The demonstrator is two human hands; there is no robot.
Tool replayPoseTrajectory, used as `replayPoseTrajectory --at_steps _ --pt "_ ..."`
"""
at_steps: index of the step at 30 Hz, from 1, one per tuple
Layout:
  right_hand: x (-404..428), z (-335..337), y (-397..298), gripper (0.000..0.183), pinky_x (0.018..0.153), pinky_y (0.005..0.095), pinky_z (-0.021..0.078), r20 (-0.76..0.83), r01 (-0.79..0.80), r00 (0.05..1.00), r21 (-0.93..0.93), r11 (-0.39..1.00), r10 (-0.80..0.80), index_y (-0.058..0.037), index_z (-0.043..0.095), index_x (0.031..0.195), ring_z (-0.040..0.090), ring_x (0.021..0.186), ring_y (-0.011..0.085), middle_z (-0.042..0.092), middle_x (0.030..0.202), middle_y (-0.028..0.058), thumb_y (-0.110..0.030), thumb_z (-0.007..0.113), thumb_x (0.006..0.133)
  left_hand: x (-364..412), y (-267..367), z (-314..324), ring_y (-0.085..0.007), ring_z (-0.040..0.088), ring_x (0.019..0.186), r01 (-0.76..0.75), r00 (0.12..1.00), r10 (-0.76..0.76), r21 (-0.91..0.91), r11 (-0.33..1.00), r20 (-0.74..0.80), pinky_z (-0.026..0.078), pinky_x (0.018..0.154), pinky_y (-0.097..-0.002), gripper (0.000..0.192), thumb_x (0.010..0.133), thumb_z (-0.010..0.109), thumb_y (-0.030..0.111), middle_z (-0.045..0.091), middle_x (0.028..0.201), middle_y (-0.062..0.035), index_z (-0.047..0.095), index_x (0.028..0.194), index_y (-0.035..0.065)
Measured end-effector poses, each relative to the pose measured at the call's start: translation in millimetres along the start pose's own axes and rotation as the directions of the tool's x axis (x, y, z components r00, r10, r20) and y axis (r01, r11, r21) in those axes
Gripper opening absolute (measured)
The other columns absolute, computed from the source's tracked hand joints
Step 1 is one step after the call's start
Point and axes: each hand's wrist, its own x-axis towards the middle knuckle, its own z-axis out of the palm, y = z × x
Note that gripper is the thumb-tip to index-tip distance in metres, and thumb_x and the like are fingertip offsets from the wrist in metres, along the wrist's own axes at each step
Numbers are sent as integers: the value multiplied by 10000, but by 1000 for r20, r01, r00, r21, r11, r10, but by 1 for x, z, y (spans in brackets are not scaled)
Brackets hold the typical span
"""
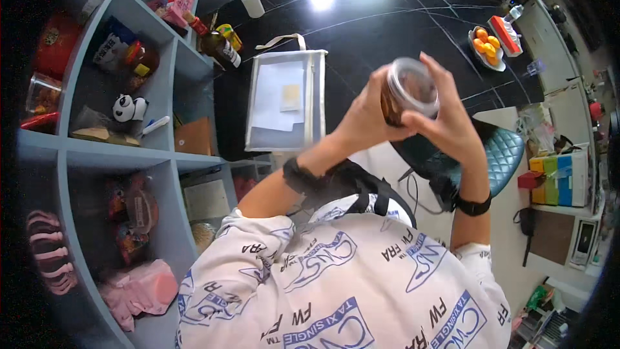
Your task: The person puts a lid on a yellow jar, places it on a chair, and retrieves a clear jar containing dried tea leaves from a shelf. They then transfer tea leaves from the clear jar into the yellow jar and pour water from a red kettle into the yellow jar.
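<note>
A clear plastic jar (pixel 414 88) with brown contents is held up between my two hands, over the near edge of the black table. It tilts so that its round, see-through lid (pixel 419 80) faces up toward me. My left hand (pixel 370 109) wraps around the jar's body from the left. With thumb and fingers spread across its width, my right hand (pixel 448 114) grips the lid and rim from the right. What the brown contents are cannot be made out. To the left of the hands, a mesh document bag (pixel 317 106) with papers inside lies on the table.
Blue-grey shelves (pixel 121 148) crowded with packets and jars rise on my left. A dark bottle (pixel 218 48) and a white cup (pixel 252 4) stand at the table's left. Orange fruit on a plate (pixel 499 65) and a tissue box (pixel 503 35) sit far right. A green quilted chair (pixel 501 155) is below.
</note>
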Motion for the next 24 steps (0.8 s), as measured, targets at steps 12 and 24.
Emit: replayPoseTrajectory --at_steps 12,24 --pt "-13 -43 94 788 963 403 386 275 -110 953 -87 990 130 -146 427 1317 425 1142 297 423 1187 145 -342 707 607 2 -36 92 -341 450 1176 179 980 -187 105 978 70 386 994 -426 996 581 824 238 441 1219 -168 163 1319 134" --pt "36 -96 213 897 1036 418 319 529 -240 745 780 577 -405 -26 484 1209 487 1125 294 454 1228 166 -201 786 383 61 -52 132 -249 517 1099 566 818 -383 -482 669 429 378 991 -354 979 428 855 196 531 1130 -111 353 1262 86"
